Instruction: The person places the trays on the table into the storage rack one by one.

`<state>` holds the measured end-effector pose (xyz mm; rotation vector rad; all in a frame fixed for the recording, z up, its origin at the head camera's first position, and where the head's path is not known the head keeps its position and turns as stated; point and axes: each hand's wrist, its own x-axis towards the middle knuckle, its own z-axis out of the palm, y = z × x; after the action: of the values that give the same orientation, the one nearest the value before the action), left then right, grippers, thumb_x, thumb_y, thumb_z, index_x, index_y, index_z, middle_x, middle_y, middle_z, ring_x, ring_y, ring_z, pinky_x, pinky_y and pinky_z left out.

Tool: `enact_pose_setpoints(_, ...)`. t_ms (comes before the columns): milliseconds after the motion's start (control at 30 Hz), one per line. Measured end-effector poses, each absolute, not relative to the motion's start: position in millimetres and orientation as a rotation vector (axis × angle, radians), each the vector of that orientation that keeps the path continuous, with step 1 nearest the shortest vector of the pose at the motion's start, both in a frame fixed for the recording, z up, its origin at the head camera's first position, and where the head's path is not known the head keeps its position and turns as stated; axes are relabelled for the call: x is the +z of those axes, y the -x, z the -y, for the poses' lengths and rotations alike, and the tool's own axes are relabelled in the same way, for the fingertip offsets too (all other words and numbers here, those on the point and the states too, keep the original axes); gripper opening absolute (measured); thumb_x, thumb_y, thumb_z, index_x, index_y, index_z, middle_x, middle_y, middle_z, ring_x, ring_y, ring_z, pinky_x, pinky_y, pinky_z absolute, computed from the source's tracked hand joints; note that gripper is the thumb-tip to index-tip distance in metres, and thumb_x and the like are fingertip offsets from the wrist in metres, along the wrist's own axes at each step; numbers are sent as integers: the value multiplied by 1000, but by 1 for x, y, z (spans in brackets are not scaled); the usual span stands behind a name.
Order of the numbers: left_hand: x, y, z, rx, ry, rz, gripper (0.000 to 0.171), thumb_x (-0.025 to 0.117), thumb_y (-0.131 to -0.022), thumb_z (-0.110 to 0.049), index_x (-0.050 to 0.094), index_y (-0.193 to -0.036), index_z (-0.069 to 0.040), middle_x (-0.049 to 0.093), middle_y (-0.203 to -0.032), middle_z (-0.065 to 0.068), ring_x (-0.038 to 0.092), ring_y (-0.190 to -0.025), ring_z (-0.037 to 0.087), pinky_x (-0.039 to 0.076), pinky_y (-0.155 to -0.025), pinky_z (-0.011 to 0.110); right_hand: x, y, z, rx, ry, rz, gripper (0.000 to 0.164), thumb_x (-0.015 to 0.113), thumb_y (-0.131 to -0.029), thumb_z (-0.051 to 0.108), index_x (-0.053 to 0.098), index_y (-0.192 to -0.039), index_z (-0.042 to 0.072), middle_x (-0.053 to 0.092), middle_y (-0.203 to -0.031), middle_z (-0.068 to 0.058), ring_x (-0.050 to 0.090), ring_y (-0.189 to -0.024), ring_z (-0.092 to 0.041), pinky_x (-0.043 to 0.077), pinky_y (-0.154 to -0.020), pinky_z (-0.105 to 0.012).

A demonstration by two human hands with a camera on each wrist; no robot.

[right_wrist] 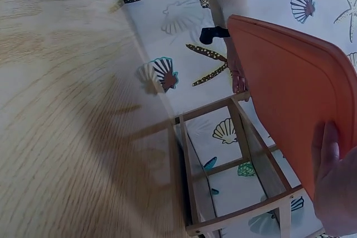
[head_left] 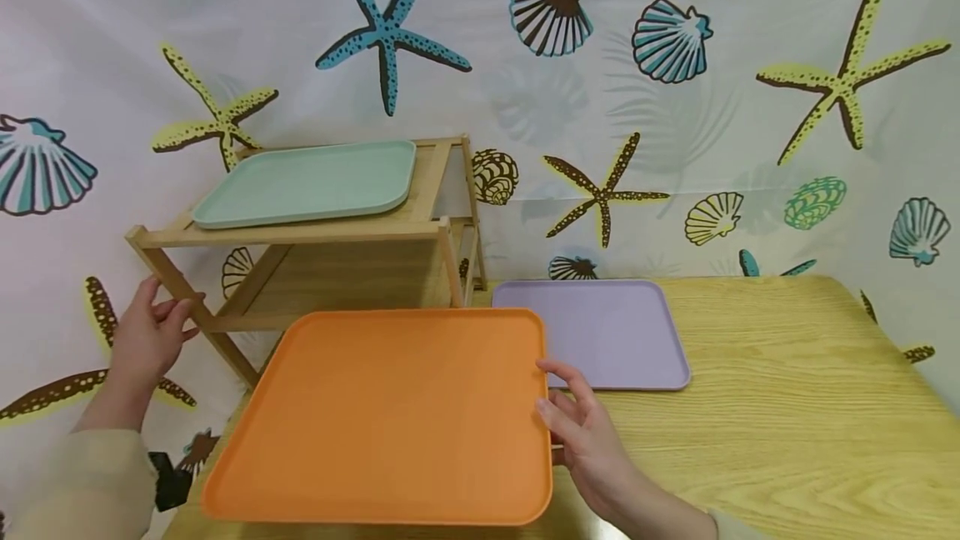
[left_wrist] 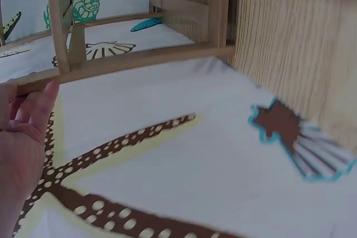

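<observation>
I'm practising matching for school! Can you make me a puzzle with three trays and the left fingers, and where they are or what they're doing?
1. orange tray
2. green tray
3. purple tray
4. left fingers

A. flat on the table
B. gripping the rack
C. held by the right fingers
D. on top of the rack

Pairs: 1-C, 2-D, 3-A, 4-B

Orange tray (head_left: 382,415) | rectangular (rounded corners) | raised, before wooden rack (head_left: 352,273)
</observation>
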<state>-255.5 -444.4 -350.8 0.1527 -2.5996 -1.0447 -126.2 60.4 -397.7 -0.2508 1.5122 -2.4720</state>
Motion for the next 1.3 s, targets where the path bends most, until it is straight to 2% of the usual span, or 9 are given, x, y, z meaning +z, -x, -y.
enact_pose_setpoints(67, -347, 257, 446, -1030, -148, 2636, 56, 43, -104, -21, 17, -153, -8, 51, -129, 36, 62, -105, 42, 55, -64, 24, -398, 128, -57, -2471, 259, -1517, 40, 53, -99, 6, 39, -136, 13, 51, -91, -1, 63, -73, -14, 57, -62, -32)
enact_pose_setpoints(100, -345, 257, 447, -1039, -127, 2654, 57, 43, -104, -21, 16, -152, -6, 50, -129, 38, 57, -108, 50, 55, -65, 28, -398, 129, -55, -2469, 263, -1519, 41, 53, -99, 6, 38, -137, 11, 52, -91, -2, 63, -73, -14, 57, -61, -32)
enact_pose_setpoints(367, -333, 255, 446, -998, -104, 2769, 59, 42, -105, -21, 10, -150, -1, 46, -129, 41, 50, -111, 58, 55, -69, 36, -396, 136, -35, -2420, 309, -1557, 49, 53, -99, 5, 32, -143, 4, 52, -89, -3, 61, -70, -14, 53, -54, -26)
enact_pose_setpoints(700, -327, 254, 450, -919, -53, 2835, 57, 43, -105, -22, 12, -147, 2, 48, -126, 42, 53, -107, 57, 56, -70, 38, -387, 142, -6, -2384, 369, -1566, 46, 51, -99, 3, 34, -142, 5, 53, -94, -4, 62, -72, -13, 52, -51, -24)
enact_pose_setpoints(933, -326, 251, 450, -846, -47, 2865, 56, 42, -105, -21, 12, -145, 3, 46, -125, 45, 55, -105, 57, 57, -70, 42, -388, 145, 12, -2393, 352, -1574, 44, 52, -98, 2, 38, -140, 6, 51, -91, -4, 60, -70, -11, 50, -49, -22)
enact_pose_setpoints(1300, -326, 252, 450, -834, -61, 2889, 56, 42, -105, -22, 12, -145, 3, 45, -126, 44, 55, -105, 56, 54, -76, 49, -393, 152, 30, -2433, 326, -1567, 44, 53, -98, 2, 40, -139, 6, 52, -91, -4, 58, -68, -10, 49, -48, -21)
